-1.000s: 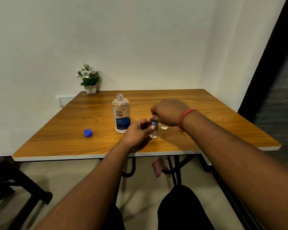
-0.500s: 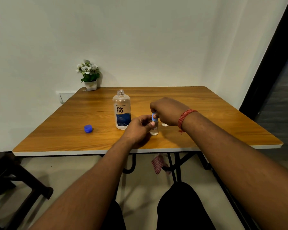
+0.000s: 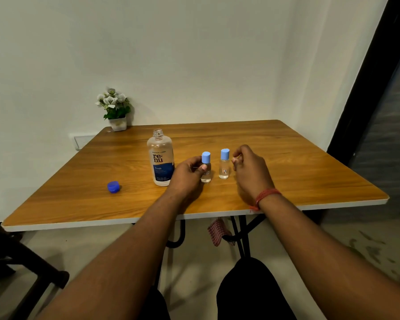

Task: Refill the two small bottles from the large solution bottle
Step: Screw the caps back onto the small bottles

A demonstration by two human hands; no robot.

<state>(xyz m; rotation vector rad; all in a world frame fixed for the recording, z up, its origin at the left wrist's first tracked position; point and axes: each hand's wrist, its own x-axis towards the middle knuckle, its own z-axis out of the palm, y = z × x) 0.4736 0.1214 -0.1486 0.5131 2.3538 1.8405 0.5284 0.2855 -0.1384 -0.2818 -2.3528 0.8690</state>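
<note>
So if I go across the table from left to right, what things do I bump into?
dark blue cap → big solution bottle → left hand → first small bottle → second small bottle → right hand

Large bottle (image 3: pixel 161 158): clear, blue-and-white label, upright on your table with its neck uncapped, partly full.
Dark blue cap (image 3: pixel 113 187): lies on the table well to the left of the large bottle.
Left small bottle (image 3: pixel 206 167): clear, light blue cap on, upright just right of the large bottle; your left hand (image 3: pixel 189 174) holds it.
Right small bottle (image 3: pixel 224 163): clear, light blue cap on, upright beside the other, untouched.
</note>
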